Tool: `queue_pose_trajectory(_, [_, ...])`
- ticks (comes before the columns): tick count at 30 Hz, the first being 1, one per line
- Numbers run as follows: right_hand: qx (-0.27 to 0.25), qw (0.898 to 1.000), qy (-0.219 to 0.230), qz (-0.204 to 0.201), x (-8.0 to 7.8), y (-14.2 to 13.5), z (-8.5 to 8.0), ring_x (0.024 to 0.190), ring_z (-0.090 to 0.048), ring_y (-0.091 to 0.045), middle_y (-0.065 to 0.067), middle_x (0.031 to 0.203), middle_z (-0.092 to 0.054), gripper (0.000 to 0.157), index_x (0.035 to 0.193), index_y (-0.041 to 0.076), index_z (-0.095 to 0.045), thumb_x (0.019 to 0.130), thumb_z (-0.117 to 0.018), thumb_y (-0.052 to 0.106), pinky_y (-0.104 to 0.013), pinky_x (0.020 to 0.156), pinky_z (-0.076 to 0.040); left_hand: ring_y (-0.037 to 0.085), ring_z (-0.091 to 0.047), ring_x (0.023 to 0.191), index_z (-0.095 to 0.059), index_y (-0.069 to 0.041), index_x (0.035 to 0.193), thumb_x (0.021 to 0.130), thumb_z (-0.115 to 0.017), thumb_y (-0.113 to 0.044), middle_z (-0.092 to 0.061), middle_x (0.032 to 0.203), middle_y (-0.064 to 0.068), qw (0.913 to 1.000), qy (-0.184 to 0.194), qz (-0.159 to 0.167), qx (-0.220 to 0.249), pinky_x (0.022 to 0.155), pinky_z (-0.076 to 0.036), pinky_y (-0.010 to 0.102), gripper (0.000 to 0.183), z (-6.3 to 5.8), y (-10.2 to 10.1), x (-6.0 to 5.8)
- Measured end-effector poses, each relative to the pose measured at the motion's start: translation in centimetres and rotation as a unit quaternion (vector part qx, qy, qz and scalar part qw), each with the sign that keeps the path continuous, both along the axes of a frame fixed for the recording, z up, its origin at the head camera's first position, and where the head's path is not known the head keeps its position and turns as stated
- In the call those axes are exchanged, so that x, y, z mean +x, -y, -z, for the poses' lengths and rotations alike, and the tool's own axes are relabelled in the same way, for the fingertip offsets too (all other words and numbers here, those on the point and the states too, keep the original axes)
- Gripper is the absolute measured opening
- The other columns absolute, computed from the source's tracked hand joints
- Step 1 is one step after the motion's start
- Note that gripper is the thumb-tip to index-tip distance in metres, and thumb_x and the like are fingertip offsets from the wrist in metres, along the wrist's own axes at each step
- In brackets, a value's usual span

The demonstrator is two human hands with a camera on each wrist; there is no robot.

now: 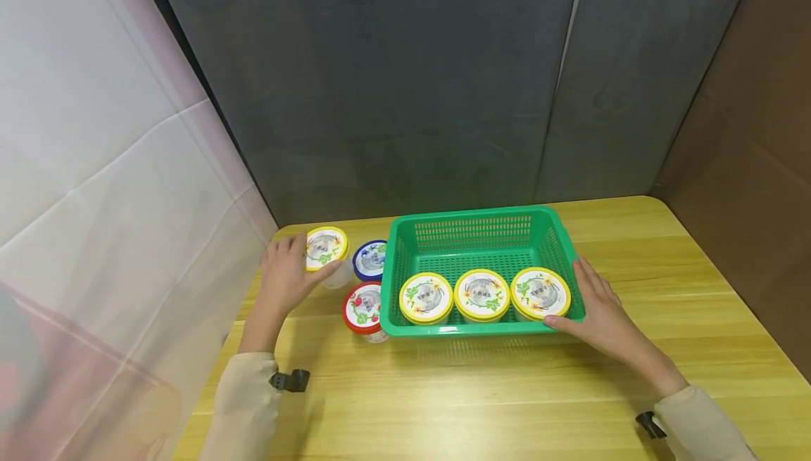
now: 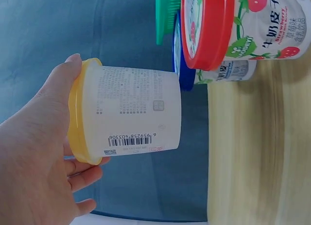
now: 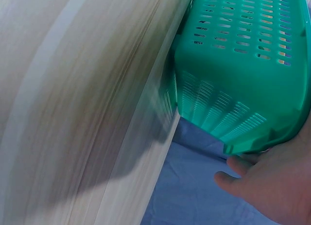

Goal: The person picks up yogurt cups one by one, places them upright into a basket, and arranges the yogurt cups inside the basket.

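Note:
My left hand [image 1: 286, 276] grips a plastic tub with a yellow lid [image 2: 131, 111] by its lid, thumb on one side and fingers on the other. In the left wrist view the tub's base is apart from the tabletop. Over the right front corner of a green basket [image 1: 469, 219], my right hand [image 1: 605, 317] holds the rim, its thumb near the closest tub. Three yellow-lidded tubs [image 1: 482, 295] stand in a row along the basket's front. Part of the right hand is cut off in the right wrist view [image 3: 272, 186].
Left of the basket stand a red-lidded strawberry tub [image 1: 362, 308] and, behind it, a blue-lidded tub [image 1: 369, 260]. The wooden table [image 1: 481, 405] is bounded by a dark back panel [image 1: 380, 95], a pale left panel [image 1: 114, 165] and a brown right panel [image 1: 747, 130].

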State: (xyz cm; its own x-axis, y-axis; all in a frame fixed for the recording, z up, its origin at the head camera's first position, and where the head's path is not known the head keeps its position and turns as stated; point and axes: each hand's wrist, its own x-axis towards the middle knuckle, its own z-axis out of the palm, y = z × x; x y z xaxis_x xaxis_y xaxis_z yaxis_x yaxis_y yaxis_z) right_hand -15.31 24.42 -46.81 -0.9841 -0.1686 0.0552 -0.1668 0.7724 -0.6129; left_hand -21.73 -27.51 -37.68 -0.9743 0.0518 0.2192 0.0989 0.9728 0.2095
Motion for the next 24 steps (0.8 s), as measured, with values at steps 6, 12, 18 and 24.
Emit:
queue_pose_trajectory(6, [0.0, 1.0, 0.0, 0.001, 0.0, 0.0, 0.1, 0.144, -0.011, -0.062, -0.021, 0.167, 0.003, 0.124, 0.159, 0.008, 0.005, 0.079, -0.074, 0.06, -0.081, 0.105, -0.015, 0.05, -0.035, 0.131, -0.037, 0.004, 0.149, 0.086, -0.061, -0.067, -0.044, 0.143, 0.031, 0.9999, -0.006, 0.007, -0.008, 0.109, -0.026, 0.066, 0.097, -0.4, -0.3, 0.1])
queue_pose_trajectory(12, [-0.001, 1.0, 0.003, 0.003, 0.0, 0.0, 0.1, 0.144, -0.01, -0.063, -0.02, 0.167, 0.005, 0.124, 0.159, 0.008, 0.006, 0.08, -0.074, 0.06, -0.082, 0.105, -0.015, 0.05, -0.036, 0.13, -0.036, 0.003, 0.149, 0.086, -0.061, -0.067, -0.045, 0.143, 0.03, 0.9998, -0.01, 0.012, -0.011, 0.11, -0.025, 0.065, 0.097, -0.7, -0.8, -0.1])
queue_pose_trajectory(18, [-0.002, 1.0, -0.001, 0.004, 0.0, 0.0, 0.0, 0.144, -0.011, -0.062, -0.021, 0.167, 0.003, 0.124, 0.159, 0.007, 0.004, 0.079, -0.074, 0.059, -0.081, 0.106, -0.015, 0.047, -0.037, 0.132, -0.034, 0.003, 0.15, 0.085, -0.06, -0.068, -0.046, 0.145, 0.028, 0.9996, -0.01, 0.025, -0.007, 0.113, -0.024, 0.063, 0.1, -1.1, -1.7, -0.5])
queue_pose_trajectory(24, [-0.002, 1.0, 0.001, 0.004, 0.0, 0.1, 0.0, 0.144, -0.011, -0.061, -0.021, 0.167, 0.003, 0.124, 0.16, 0.007, 0.005, 0.079, -0.074, 0.06, -0.081, 0.106, -0.015, 0.047, -0.038, 0.131, -0.034, 0.002, 0.151, 0.084, -0.059, -0.071, -0.046, 0.144, 0.028, 0.9995, -0.007, 0.029, -0.005, 0.112, -0.025, 0.064, 0.102, -1.2, -2.4, -0.9])
